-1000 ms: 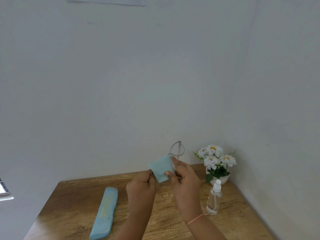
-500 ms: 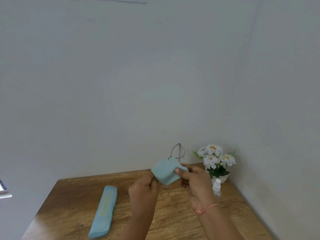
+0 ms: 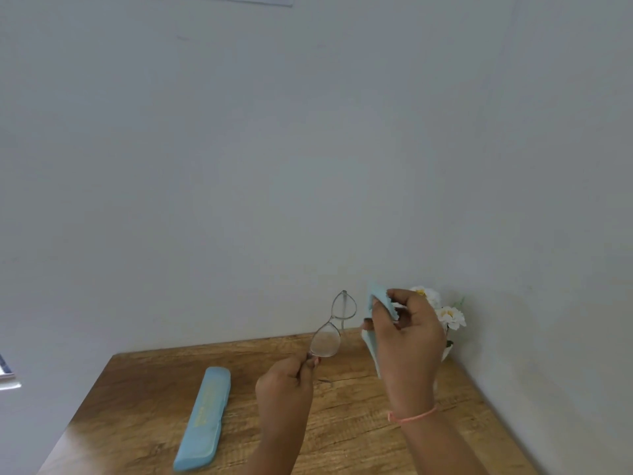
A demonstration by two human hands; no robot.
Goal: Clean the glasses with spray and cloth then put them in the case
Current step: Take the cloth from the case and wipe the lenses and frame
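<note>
In the head view, the cloth (image 3: 376,299) has come off the glasses (image 3: 334,325). Half a second ago it was pressed against the frame between both hands; now it is clear of the lenses, bunched in the right hand (image 3: 407,341), whose fingers are curled closed around it, just right of the frame and in front of the white flowers (image 3: 450,317). The left hand (image 3: 286,382) is closed in a pinch at the near end of the frame, holding the glasses up over the far part of the wooden table (image 3: 144,413), one lens above the other, both now uncovered.

The blue case (image 3: 203,419) lies shut on the table, to the left of the hands and nearer, untouched. The spray bottle, seen earlier by the flowers, is now hidden behind the right hand.

I judge this a break in the wiping: either a check of the lenses or a re-fold of the cloth before another pass. Casing the glasses is not yet begun, and the case must be opened first.
</note>
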